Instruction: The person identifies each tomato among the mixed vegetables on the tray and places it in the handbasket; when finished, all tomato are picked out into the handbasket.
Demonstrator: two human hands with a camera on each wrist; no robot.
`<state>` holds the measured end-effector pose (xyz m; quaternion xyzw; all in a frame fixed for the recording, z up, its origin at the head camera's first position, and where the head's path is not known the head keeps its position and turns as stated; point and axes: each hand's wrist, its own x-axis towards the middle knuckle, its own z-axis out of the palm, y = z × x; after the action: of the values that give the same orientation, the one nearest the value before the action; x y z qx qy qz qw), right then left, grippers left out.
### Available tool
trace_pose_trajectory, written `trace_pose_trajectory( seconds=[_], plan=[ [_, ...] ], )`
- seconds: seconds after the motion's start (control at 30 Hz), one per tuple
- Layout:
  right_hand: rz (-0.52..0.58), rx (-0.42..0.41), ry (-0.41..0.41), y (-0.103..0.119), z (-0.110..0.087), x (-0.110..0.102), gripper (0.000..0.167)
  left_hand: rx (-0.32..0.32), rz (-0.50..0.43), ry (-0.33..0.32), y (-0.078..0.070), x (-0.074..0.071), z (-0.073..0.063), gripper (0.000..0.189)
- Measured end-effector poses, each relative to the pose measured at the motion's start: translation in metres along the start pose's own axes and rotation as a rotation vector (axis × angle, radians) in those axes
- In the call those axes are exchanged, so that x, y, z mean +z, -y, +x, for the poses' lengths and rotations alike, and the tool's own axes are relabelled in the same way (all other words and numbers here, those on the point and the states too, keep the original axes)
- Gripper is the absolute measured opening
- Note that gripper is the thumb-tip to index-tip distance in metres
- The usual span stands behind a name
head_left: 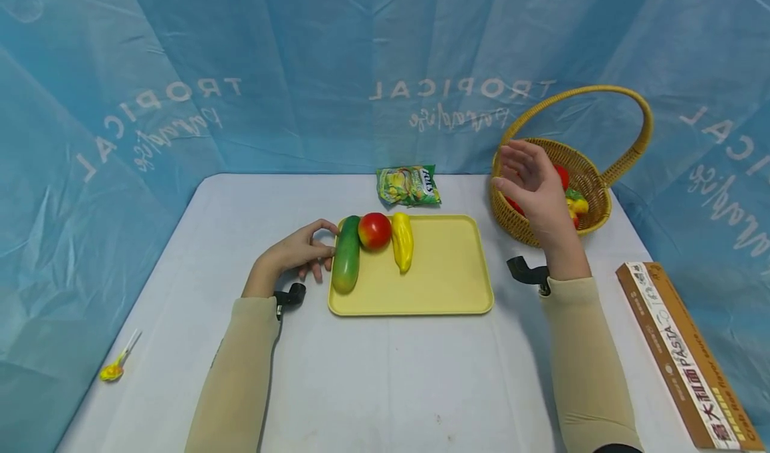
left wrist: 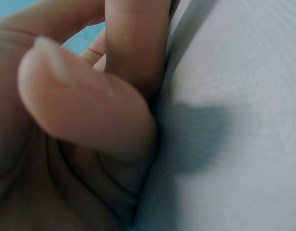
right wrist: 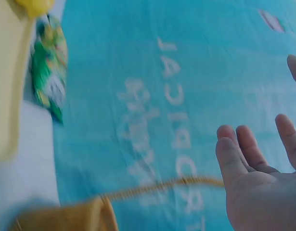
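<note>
My left hand (head_left: 303,249) rests at the left edge of a yellow tray (head_left: 445,272), thumb and forefinger touching its rim beside a green cucumber (head_left: 345,259). The left wrist view shows loosely bent fingers (left wrist: 138,43) close to the white cloth. A round red-and-yellow apple (head_left: 375,231) and a long yellow banana-like piece (head_left: 402,241) lie right of the cucumber on the tray. With its fingers apart and nothing held, my right hand (head_left: 535,186) hovers in front of a wicker basket (head_left: 517,224). Red and yellow produce (head_left: 577,204) shows inside, partly hidden by the hand.
Behind the tray lies a green snack bag (head_left: 409,186). A long brown pasta box (head_left: 686,353) sits along the right table edge, and a yellow-wrapped lollipop (head_left: 112,371) at the left. The basket's tall handle (head_left: 646,122) rises before the blue curtain (head_left: 337,72).
</note>
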<state>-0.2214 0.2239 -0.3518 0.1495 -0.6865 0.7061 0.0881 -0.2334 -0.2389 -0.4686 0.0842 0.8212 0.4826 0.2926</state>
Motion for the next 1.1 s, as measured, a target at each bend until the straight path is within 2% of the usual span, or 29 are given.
trace_pose_trajectory(
  seconds=[0.17, 0.3, 0.53, 0.83, 1.1],
  plan=[
    [-0.047, 0.044, 0.122, -0.015, 0.007, 0.037, 0.062, -0.002, 0.006, 0.005, 0.0, 0.0, 0.0, 0.048],
    [-0.041, 0.095, 0.221, -0.028, 0.011, 0.069, 0.069, -0.006, 0.003, 0.01, 0.0, -0.001, 0.0, 0.047],
    [-0.047, 0.167, 0.34, -0.053, 0.015, 0.111, 0.072, -0.011, -0.01, 0.008, 0.0, 0.0, 0.0, 0.047],
    [-0.123, 0.221, 0.456, -0.08, 0.013, 0.141, 0.076, -0.007, -0.008, 0.008, 0.001, 0.001, -0.001, 0.047],
    [-0.188, 0.246, 0.491, -0.091, 0.013, 0.153, 0.079, -0.019, -0.013, 0.0, 0.001, 0.0, 0.001, 0.047]
  ],
)
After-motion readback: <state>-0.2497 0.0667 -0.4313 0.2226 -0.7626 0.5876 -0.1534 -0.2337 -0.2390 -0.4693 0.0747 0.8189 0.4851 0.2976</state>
